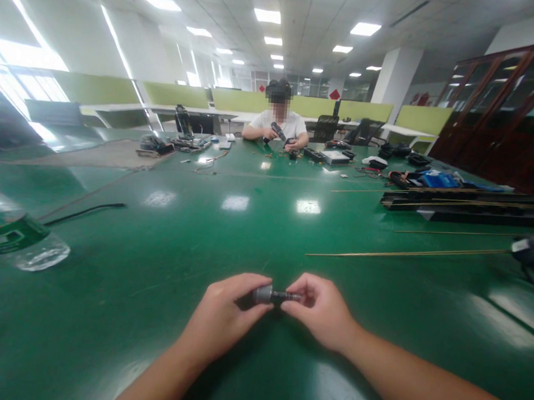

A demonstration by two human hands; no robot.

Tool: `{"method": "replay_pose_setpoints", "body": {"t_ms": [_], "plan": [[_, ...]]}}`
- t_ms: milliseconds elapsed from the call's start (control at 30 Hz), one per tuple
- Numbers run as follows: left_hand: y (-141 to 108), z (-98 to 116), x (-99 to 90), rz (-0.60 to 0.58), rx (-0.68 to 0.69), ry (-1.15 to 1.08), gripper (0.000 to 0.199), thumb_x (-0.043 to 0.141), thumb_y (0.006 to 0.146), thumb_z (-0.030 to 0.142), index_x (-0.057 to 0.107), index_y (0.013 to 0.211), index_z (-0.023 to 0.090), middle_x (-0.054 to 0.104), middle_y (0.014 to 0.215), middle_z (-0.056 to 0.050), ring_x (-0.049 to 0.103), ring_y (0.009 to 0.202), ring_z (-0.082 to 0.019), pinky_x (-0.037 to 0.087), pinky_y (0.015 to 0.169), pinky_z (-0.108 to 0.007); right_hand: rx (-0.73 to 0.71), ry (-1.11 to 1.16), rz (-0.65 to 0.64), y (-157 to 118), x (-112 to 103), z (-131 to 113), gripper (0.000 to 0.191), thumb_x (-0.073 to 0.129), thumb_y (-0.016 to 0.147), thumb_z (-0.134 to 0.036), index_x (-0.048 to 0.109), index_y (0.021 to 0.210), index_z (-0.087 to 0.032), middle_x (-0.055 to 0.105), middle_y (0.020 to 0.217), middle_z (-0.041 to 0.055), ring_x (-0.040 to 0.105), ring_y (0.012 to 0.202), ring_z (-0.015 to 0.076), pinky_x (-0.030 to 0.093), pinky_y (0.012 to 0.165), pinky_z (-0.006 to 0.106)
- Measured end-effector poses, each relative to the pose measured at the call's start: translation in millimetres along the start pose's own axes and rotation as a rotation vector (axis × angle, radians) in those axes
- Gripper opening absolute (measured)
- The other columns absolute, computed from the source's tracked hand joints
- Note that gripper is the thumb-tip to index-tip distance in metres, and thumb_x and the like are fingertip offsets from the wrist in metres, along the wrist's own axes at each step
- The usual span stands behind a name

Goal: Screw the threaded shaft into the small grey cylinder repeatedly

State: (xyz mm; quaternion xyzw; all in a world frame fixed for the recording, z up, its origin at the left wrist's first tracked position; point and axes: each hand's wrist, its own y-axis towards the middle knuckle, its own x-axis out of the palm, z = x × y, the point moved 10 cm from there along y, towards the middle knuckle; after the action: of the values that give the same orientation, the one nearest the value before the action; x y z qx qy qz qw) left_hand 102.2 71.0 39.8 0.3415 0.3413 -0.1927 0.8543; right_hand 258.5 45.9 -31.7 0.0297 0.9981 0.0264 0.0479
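Note:
A small part with a grey cylindrical body (263, 294) and a thin dark ridged shaft (285, 296) lies level between my hands, just above the green table (187, 219). The thumb and fingers of my left hand (223, 309) are closed round the grey body at its left end. At the other end, my right hand (325, 311) pinches the shaft between thumb and fingertips. My fingers cover some of the part, so its exact kind is unclear.
A clear bottle with a green label (43, 254) lies at left beside a black cable (85, 213). Thin brass-coloured rods (404, 253) and long black profiles (472, 209) are at right. Across the table, a person (277, 118) holds a dark drill-like tool (278, 131) among scattered parts.

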Motion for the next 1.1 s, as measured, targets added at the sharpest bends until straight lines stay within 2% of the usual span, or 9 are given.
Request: {"method": "replay_pose_setpoints", "body": {"t_ms": [500, 800, 900, 967, 1100], "plan": [[0, -5, -6.4, 0.035, 0.010, 0.025, 0.030, 0.079, 0.078, 0.025, 0.071, 0.106, 0.029, 0.075, 0.101, 0.003, 0.071, 0.091, -0.015, 0.057, 0.086, -0.024, 0.016, -0.007, 0.036, -1, -5, -1, 0.019, 0.074, 0.070, -0.026, 0.062, 0.081, -0.016, 0.063, 0.070, 0.0001, 0.054, 0.061, 0.0143, 0.041, 0.059, 0.027], [1, -7, -7.8, 0.028, -0.031, 0.023, 0.024, 0.075, 0.078, 0.028, 0.073, 0.103, 0.026, 0.075, 0.099, -0.001, 0.071, 0.089, -0.019, 0.058, 0.086, -0.029, 0.003, 0.034, 0.049, -1, -6, -3, 0.019, 0.075, 0.070, -0.026, 0.061, 0.079, -0.016, 0.062, 0.069, -0.0006, 0.054, 0.060, 0.0132, 0.040, 0.058, 0.026], [3, -13, -12.1, 0.027, -0.073, 0.045, 0.024, 0.074, 0.079, 0.031, 0.071, 0.102, 0.025, 0.074, 0.098, -0.001, 0.071, 0.088, -0.019, 0.058, 0.086, -0.030, 0.008, 0.128, 0.044, 1, -7, -2, 0.022, 0.076, 0.073, -0.031, 0.059, 0.076, -0.017, 0.060, 0.064, -0.0018, 0.054, 0.055, 0.0121, 0.040, 0.054, 0.025], [4, -22, -21.4, 0.064, -0.128, 0.078, 0.027, 0.074, 0.079, 0.038, 0.070, 0.102, 0.024, 0.074, 0.095, -0.002, 0.070, 0.084, -0.020, 0.058, 0.082, -0.031, 0.016, 0.241, 0.033, 3, -8, -1, 0.029, 0.070, 0.080, -0.042, 0.058, 0.072, -0.017, 0.058, 0.060, -0.0022, 0.053, 0.050, 0.0115, 0.040, 0.051, 0.024], [5, -47, -42.1, 0.174, -0.321, 0.056, 0.040, 0.072, 0.079, 0.052, 0.066, 0.102, 0.020, 0.073, 0.090, -0.005, 0.069, 0.077, -0.021, 0.058, 0.076, -0.033, 0.046, 0.385, 0.053, 7, -10, 4, 0.044, 0.057, 0.089, -0.058, 0.057, 0.073, -0.017, 0.056, 0.055, -0.0023, 0.051, 0.044, 0.0113, 0.039, 0.046, 0.024]]}}
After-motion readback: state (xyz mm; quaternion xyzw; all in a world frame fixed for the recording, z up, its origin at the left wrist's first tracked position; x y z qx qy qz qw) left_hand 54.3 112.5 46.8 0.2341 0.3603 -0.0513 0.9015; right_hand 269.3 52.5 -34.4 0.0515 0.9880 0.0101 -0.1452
